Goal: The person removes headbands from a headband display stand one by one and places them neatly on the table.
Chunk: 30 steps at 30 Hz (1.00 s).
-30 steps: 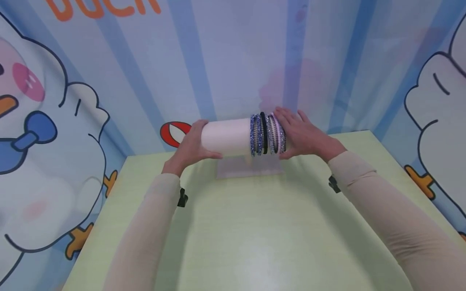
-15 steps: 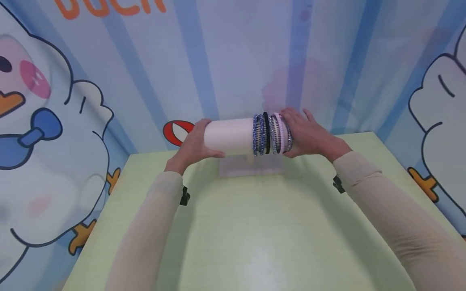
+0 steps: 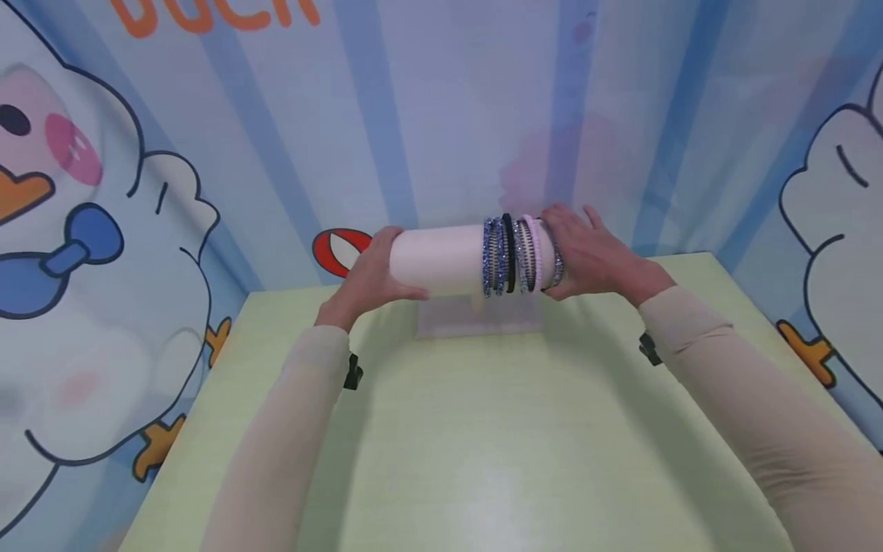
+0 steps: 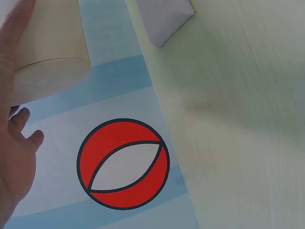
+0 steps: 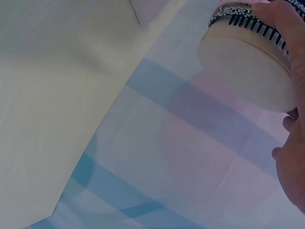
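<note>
A pale cylindrical headband stand lies level above its flat base in the head view. My left hand grips the cylinder's left end, thumb in front. Several headbands ring its right half: glittery blue ones, a black one and a pink one. At the right end my right hand holds a glittery toothed headband, set apart from the pink one. In the right wrist view the thumb presses this sparkly headband close to the cylinder's round end face. Some fingertips are hidden behind the cylinder.
The stand's base is near the back edge of a pale green table. Behind it rises a blue striped backdrop with printed cartoon ducks at both sides and a red-and-white ball.
My right hand has shifted right, and the outermost glittery headband has slid with it along the cylinder, opening a gap from the pink one. My left hand keeps its grip.
</note>
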Motion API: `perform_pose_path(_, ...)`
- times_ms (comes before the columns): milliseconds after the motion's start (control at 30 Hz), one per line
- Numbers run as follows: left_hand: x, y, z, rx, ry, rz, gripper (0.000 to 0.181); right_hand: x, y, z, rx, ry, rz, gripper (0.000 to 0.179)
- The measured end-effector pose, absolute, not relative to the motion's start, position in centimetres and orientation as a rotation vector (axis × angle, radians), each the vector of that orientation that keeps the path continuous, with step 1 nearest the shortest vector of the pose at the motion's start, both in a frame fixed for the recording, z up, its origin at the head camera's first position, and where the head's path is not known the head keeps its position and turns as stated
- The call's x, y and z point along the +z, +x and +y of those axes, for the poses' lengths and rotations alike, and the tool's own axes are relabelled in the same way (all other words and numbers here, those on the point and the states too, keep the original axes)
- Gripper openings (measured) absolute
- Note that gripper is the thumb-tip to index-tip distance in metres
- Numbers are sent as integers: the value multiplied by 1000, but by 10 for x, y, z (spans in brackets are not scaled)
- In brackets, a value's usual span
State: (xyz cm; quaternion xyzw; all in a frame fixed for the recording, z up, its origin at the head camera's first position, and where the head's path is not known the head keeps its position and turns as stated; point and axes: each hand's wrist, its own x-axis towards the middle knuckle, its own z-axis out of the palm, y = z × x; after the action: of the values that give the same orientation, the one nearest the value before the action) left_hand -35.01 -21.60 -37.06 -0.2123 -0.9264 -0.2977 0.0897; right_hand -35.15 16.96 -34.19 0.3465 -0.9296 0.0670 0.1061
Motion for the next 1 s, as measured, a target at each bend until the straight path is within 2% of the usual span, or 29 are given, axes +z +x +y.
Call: perform_pose_path(1000, -368, -352, -216, -862, -631, -2766, 108, -345, -351, 202, 274, 909, -2789, 113)
